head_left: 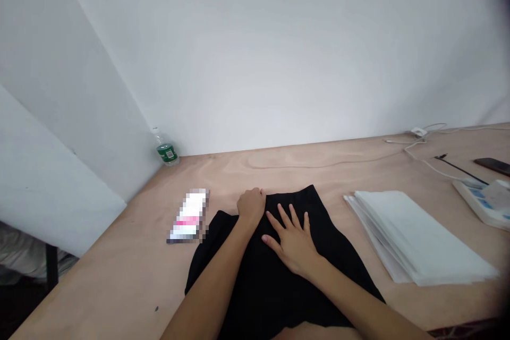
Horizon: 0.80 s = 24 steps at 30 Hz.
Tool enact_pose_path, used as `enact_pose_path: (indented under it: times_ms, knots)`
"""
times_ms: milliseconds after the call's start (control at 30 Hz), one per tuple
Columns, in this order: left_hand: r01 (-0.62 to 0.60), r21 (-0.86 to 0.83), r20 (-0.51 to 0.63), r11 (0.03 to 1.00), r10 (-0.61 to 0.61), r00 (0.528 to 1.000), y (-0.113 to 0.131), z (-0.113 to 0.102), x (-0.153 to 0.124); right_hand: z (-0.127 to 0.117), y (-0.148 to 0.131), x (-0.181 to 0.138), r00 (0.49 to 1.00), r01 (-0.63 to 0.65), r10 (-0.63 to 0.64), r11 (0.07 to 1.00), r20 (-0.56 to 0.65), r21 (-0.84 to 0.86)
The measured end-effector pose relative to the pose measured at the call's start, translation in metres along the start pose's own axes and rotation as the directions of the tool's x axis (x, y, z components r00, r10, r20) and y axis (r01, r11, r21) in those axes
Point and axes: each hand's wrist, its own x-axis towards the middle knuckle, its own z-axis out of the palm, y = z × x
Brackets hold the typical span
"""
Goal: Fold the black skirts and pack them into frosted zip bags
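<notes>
Bottle point(166, 151) at 11 o'clock, content cannot tell | black cloth point(274, 281) at 6 o'clock | left hand point(251, 206) curled on cloth edge, grip cannot tell | right hand point(292, 241) open flat on cloth, apart

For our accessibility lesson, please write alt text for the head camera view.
The bare left hand, curled, and right hand, spread flat, rest on black cloth on a pale plywood table. A stack of white sheets lies to the right.

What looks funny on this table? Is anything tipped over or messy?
The water bottle in the corner looks tilted, leaning instead of standing straight up. The stack of white sheets looks a little messy too, because its edges stick out unevenly on the left side.
</notes>
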Motion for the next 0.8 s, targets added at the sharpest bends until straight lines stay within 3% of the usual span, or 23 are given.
enact_pose_path:
  times_ms: [133,267,367,433,567,800]
  knots:
    - [-0.093,-0.016,-0.106,0.996,0.091,0.99,0.003,-0.013,-0.021,-0.008,-0.001,-0.001,1.0,0.0,0.0,1.0,0.023,0.002]
    - [-0.33,-0.025,-0.163,0.944,0.322,0.933,-0.002,-0.024,-0.066,-0.024,0.004,-0.008,0.991,0.106,-0.105,0.994,0.088,-0.007]
    - [-0.619,-0.048,-0.106,0.784,0.612,0.784,-0.021,-0.022,-0.09,-0.033,0.016,-0.01,0.95,0.29,-0.285,0.957,0.125,-0.02]
    - [-0.715,-0.066,-0.041,0.696,0.714,0.699,-0.034,-0.018,-0.095,-0.032,0.025,-0.011,0.921,0.372,-0.365,0.928,0.134,-0.025]
    - [-0.731,-0.09,0.063,0.677,0.736,0.674,-0.05,-0.01,-0.091,-0.022,0.038,-0.01,0.905,0.405,-0.399,0.914,0.147,-0.011]
    - [-0.715,-0.159,0.101,0.68,0.732,0.674,-0.05,-0.01,-0.089,-0.017,0.043,-0.008,0.898,0.407,-0.405,0.913,0.171,0.027]
